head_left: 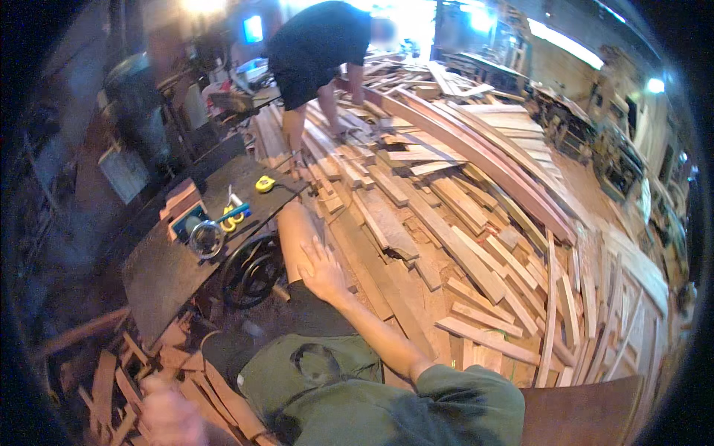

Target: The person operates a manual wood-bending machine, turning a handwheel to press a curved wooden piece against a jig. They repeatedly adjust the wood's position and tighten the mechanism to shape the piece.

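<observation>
My right hand [323,273] lies flat on my bare leg [294,227] near the knee, fingers stretched out and holding nothing. At the lower left, my left hand [172,412] is low beside the scrap wood [108,379]; motion blur hides its fingers. A dark work table [152,286] stands ahead to the left. On it are a yellow tape measure [265,183], a yellow-handled tool [232,220] that looks like scissors, a clear round roll or ring [206,239] and reddish wood blocks [182,199].
Many loose boards [461,215] cover the floor ahead and to the right, with a long reddish beam [491,167] across them. Another person [316,52] bends over the boards at the back. A black wheel [256,273] sits under the table. Machinery [625,149] lines the far right.
</observation>
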The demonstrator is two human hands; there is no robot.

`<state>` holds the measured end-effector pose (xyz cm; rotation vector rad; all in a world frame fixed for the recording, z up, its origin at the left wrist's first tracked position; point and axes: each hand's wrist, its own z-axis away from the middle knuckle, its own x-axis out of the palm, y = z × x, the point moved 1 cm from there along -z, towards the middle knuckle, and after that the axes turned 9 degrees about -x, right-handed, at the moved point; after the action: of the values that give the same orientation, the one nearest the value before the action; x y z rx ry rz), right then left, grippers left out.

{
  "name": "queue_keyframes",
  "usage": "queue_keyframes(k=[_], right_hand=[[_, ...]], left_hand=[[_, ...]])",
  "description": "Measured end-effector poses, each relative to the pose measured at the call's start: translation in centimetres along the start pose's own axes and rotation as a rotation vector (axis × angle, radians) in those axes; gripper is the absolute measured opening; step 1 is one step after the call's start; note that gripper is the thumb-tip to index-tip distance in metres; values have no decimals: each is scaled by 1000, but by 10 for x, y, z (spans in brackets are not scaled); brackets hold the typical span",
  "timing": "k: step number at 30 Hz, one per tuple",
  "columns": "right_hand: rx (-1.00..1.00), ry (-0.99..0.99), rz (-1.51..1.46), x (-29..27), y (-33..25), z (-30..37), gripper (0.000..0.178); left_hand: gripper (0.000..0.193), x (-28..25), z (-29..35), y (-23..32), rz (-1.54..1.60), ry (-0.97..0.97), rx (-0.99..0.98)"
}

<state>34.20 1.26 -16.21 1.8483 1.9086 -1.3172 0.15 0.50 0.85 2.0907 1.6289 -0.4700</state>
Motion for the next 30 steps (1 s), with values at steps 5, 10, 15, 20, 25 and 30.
queue_keyframes(k=[5, 10, 15, 20, 25, 30], right_hand=[[66, 36, -111, -4, 5, 20, 60], [115, 41, -207, -7, 8, 20, 60], [190, 10, -257, -9, 7, 23, 61], [235, 17, -318, -1, 17, 28, 63], [262, 29, -331, -9, 10, 27, 64], [268, 34, -324, -8, 11, 26, 64]], left_hand=[[28, 132, 66, 17, 1299, -901, 31], [32, 228, 135, 0, 562, -1198, 129], [40, 205, 129, 21, 409, -1341, 112], [49, 200, 127, 12, 388, -1355, 47], [51, 190, 118, 14, 415, -1376, 34], [50, 197, 122, 7, 516, -1339, 35]])
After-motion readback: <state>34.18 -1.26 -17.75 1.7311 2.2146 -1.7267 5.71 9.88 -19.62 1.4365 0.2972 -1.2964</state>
